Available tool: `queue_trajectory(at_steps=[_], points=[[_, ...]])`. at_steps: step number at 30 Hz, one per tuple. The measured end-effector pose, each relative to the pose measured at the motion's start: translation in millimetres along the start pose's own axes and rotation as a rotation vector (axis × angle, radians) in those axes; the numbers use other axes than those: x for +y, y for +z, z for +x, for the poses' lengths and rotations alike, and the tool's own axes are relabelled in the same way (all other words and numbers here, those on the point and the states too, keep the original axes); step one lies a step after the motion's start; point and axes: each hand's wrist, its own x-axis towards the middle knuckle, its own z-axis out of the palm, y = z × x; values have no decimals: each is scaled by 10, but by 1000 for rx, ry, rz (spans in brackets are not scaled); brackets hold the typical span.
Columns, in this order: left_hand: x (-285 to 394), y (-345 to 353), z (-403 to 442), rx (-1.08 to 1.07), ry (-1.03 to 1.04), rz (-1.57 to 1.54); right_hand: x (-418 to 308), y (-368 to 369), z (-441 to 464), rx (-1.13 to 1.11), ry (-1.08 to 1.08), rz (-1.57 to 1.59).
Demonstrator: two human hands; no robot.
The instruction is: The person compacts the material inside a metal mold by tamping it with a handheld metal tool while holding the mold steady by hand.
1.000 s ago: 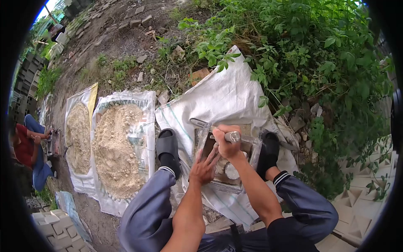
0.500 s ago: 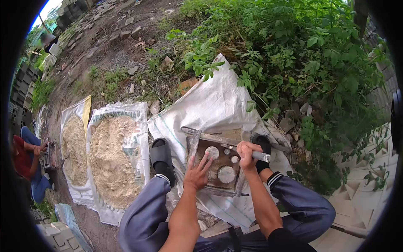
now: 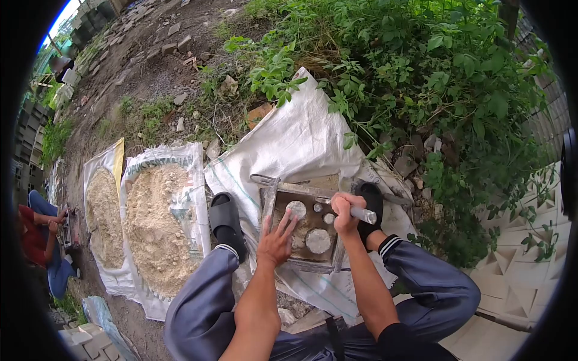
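A four-sided frame [image 3: 268, 210] with jutting ends lies between my feet, filled with packed brown material. Several round pale discs of different sizes sit in that surface, including a large disc [image 3: 318, 240] and a disc near the far edge [image 3: 295, 209]. My left hand [image 3: 276, 243] rests at the frame's left side, fingers spread, fingertips beside or touching the far disc. Over the frame's right edge, my right hand [image 3: 345, 213] is wrapped around a tool with a thick grey cylindrical end [image 3: 364, 215]. A thin bar of it points left over the frame; its working end is unclear.
White woven sacking [image 3: 301, 135] lies under the frame. To the left, two spread sacks hold pale sandy powder [image 3: 158, 228]. Leafy plants [image 3: 421, 78] and rubble border the right. Patterned blocks [image 3: 512, 283] stand at lower right. Another person [image 3: 45, 234] sits at far left.
The view has shifted slightly, so the scene sits a little further left. My right hand still grips the tool over the frame's right edge; my left hand stays spread by the far disc.
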Motion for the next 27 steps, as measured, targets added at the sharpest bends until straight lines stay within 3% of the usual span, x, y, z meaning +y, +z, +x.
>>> queue_trajectory(at_steps=[3,6,11,15,21,23,26,27], points=[[7,7,36,48,8,9,-88,131,228,-171,63,-34],[-15,11,30,-1,5,60,-306,127,187,-111,-23,36],[7,-9,79,43,15,39,-79,270,157,-238,-62,-16],[-31,49,31,68,11,28,-389,326,159,-85,-43,-22],[10,30,1,71,15,12,-92,553,168,-131,-132,-138],[-33,70,32,66,12,26,-264,528,267,-109,72,-60],[-34,44,33,47,12,-1,-47,555,114,46,67,39],[-45,44,18,52,8,-4,-24,523,140,-78,1,-36]])
